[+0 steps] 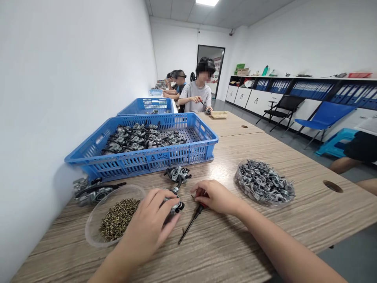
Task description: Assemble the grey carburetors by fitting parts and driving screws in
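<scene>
Your left hand (153, 220): clasps carburetor (176, 204) | your right hand (213, 195): curled on screwdriver (193, 218) handle | shaft lies diagonally, tip toward you, just right of carburetor.

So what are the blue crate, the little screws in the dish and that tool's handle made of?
Blue crate: looks like moulded plastic, matte, with slotted walls. Screws: probably metal with a brassy, dull yellow tint. Tool: dark metal shaft; the red handle is mostly hidden under the right hand, likely plastic.

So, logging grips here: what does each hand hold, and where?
Left hand clasps a carburetor around its body; right hand grips the screwdriver by its handle.
</scene>
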`<action>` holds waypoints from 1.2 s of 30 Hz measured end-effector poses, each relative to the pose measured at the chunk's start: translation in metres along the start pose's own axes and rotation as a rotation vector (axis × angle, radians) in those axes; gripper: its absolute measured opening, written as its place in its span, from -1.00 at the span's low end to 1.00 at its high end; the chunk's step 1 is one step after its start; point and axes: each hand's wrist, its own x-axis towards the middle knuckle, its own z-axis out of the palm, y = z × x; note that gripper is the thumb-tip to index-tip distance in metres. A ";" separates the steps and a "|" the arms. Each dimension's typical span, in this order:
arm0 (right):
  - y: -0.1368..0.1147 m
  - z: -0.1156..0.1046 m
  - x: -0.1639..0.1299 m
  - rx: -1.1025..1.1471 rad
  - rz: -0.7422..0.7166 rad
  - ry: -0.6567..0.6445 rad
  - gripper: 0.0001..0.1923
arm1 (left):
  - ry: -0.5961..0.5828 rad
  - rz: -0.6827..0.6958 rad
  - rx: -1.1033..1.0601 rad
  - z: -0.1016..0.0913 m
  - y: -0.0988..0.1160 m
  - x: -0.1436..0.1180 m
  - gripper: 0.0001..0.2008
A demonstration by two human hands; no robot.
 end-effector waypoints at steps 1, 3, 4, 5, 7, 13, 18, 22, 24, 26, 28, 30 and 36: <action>0.000 -0.001 -0.001 0.032 0.012 -0.005 -0.75 | 0.005 -0.045 0.017 0.001 -0.002 -0.001 -0.74; 0.000 -0.003 -0.003 0.089 0.024 -0.016 -0.79 | 0.003 -0.111 0.059 0.005 -0.005 -0.004 -0.62; 0.000 -0.004 -0.004 0.109 0.025 -0.022 -0.81 | -0.006 -0.135 0.084 0.007 -0.006 -0.005 -0.56; 0.001 -0.005 -0.005 0.123 0.024 -0.029 -0.83 | -0.019 -0.152 0.107 0.010 -0.007 -0.006 -0.51; 0.004 -0.008 -0.009 0.142 0.020 -0.042 -0.86 | -0.051 -0.172 0.150 0.015 -0.008 -0.008 -0.50; 0.012 -0.015 -0.015 0.245 0.036 -0.104 -0.88 | -0.120 -0.262 0.263 0.023 -0.007 -0.007 -0.51; 0.015 -0.017 -0.015 0.289 0.036 -0.119 -0.88 | -0.130 -0.259 0.243 0.022 -0.008 -0.005 -0.54; 0.015 -0.018 -0.014 0.265 0.037 -0.102 -0.87 | -0.107 -0.253 0.207 0.019 -0.010 -0.006 -0.56; 0.015 -0.018 -0.014 0.253 0.036 -0.097 -0.88 | -0.096 -0.250 0.194 0.018 -0.010 -0.006 -0.58; 0.016 -0.018 -0.014 0.251 0.034 -0.098 -0.88 | -0.091 -0.244 0.187 0.017 -0.010 -0.006 -0.59; 0.016 -0.017 -0.014 0.257 0.031 -0.104 -0.88 | -0.094 -0.240 0.184 0.016 -0.010 -0.006 -0.59; 0.016 -0.017 -0.015 0.263 0.025 -0.109 -0.87 | -0.101 -0.241 0.184 0.016 -0.011 -0.006 -0.60; 0.015 -0.020 -0.016 0.278 0.001 -0.124 -0.87 | -0.108 -0.229 0.199 0.018 -0.012 -0.008 -0.65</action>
